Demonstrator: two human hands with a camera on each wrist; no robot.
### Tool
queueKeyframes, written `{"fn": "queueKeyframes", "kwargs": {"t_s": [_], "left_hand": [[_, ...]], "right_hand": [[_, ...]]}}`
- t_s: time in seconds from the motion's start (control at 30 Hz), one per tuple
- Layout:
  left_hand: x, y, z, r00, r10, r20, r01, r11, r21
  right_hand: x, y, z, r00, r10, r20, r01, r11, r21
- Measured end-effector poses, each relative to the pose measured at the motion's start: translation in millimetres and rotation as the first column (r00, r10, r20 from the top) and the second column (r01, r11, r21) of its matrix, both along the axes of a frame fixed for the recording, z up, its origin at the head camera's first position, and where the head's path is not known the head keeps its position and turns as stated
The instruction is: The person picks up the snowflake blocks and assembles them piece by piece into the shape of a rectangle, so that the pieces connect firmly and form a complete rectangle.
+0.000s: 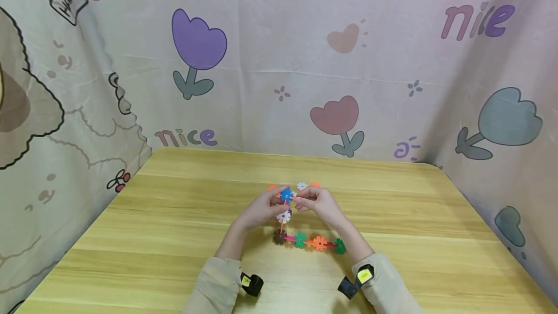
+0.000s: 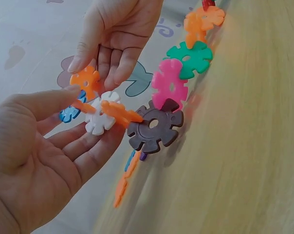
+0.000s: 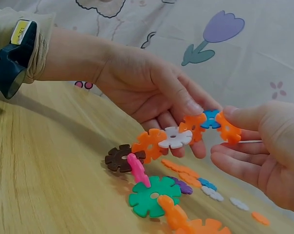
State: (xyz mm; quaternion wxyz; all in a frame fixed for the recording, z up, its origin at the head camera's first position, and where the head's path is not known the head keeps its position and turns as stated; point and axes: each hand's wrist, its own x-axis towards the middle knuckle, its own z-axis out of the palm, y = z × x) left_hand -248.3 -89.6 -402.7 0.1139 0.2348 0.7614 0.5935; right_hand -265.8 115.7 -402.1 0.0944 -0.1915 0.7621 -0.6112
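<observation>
A chain of notched plastic snowflake discs runs up from the table to both hands. My left hand (image 1: 261, 208) pinches the upper stretch with thumb and fingers, at an orange disc (image 3: 192, 126) beside the blue disc (image 1: 286, 195). On the blue disc's other side, my right hand (image 1: 321, 206) pinches an orange disc (image 3: 231, 128) slotted edge-on into it. Below the left fingers come a white disc (image 3: 175, 138), another orange disc (image 3: 149, 145) and a brown disc (image 2: 156, 126). From the brown one, a pink disc (image 2: 170, 84) and a green disc (image 3: 155, 196) continue along the table.
Loose discs lie behind the hands, among them a purple disc (image 3: 181, 185), a white disc (image 1: 302, 186) and an orange disc (image 3: 260, 218). The chain's near row ends in a green disc (image 1: 339, 245) by the right forearm. A printed curtain (image 1: 270, 38) hangs behind the wooden table (image 1: 174, 197).
</observation>
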Motion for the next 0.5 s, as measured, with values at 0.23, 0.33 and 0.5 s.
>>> {"fn": "queueKeyframes", "kwargs": {"t_s": [0.23,0.33,0.5], "left_hand": [[-0.7,1.2,-0.8,1.0,0.02,-0.021,-0.02,1.0,-0.019],[-0.4,1.9,-1.0,0.999,0.024,-0.024,-0.024,1.0,-0.018],[-0.3,1.6,-2.3,0.999,0.012,-0.035,-0.013,0.999,-0.033]], "right_hand": [[4.9,-1,8.3,0.999,0.037,0.002,-0.037,0.999,-0.013],[10.7,-2,16.5,0.999,0.039,0.004,-0.039,0.999,-0.011],[9.4,0,13.2,1.0,0.029,0.006,-0.029,1.0,-0.004]]}}
